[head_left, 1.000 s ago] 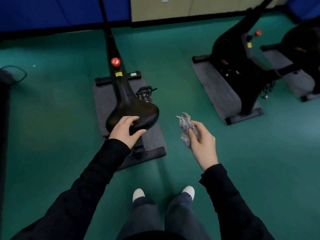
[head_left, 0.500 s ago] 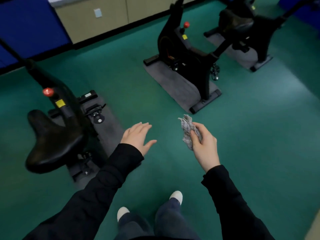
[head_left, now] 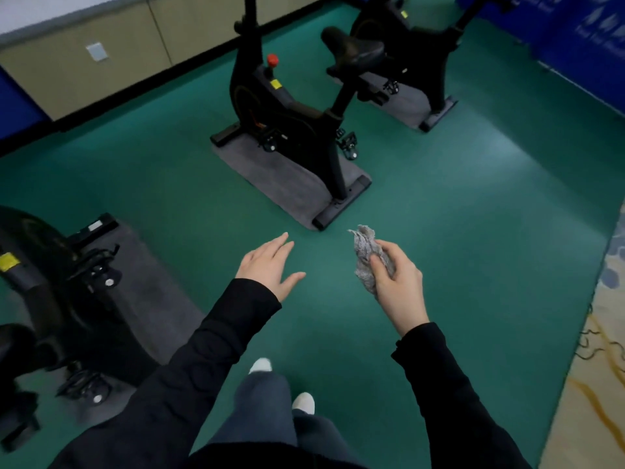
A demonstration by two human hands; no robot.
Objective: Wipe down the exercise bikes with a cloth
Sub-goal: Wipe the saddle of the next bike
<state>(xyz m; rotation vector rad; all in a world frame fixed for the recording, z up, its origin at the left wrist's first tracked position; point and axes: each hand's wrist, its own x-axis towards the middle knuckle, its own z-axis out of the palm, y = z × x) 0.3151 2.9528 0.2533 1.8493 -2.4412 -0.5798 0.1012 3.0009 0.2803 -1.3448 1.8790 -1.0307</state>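
One cloth (head_left: 367, 257) bunched in right hand (head_left: 399, 282) fingers

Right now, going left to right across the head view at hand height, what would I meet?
Black exercise bike at the left edge → open left hand → cloth gripped in the right hand → patterned mat at the right edge.

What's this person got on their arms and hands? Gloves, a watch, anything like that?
Long plain black sleeves cover both arms to the wrists: left sleeve, right sleeve. The left hand and right hand are bare: no gloves, and no ring or watch shows.
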